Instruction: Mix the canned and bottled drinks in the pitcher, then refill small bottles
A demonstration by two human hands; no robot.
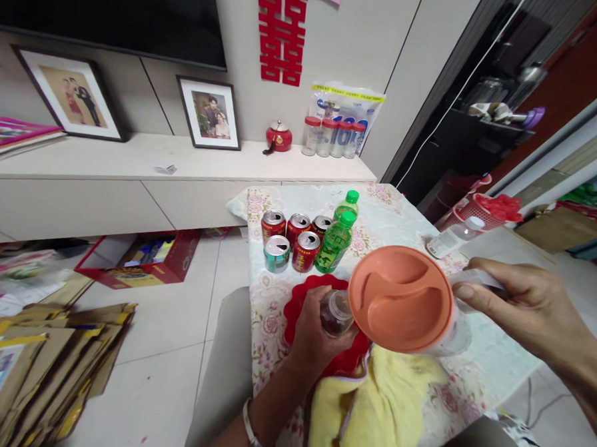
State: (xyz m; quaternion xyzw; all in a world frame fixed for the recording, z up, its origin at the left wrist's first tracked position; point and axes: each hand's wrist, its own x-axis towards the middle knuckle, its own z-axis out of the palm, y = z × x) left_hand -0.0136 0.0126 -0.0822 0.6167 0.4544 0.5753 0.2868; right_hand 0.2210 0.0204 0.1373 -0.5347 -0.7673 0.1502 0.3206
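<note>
My left hand is wrapped round a small clear bottle with an open mouth, above a red scalloped tray. Closed on the handle of a clear pitcher with an orange lid, my right hand keeps it tilted towards the bottle. The lid's edge is right beside the bottle's mouth; I cannot tell whether they touch or whether liquid flows. A yellow towel lies below the pitcher, partly over the tray.
Several opened drink cans and two green-capped bottles stand behind the tray. A clear bottle is at the right on the flowered tablecloth. Red-lidded jars line the white cabinet. Flattened cardboard lies on the floor.
</note>
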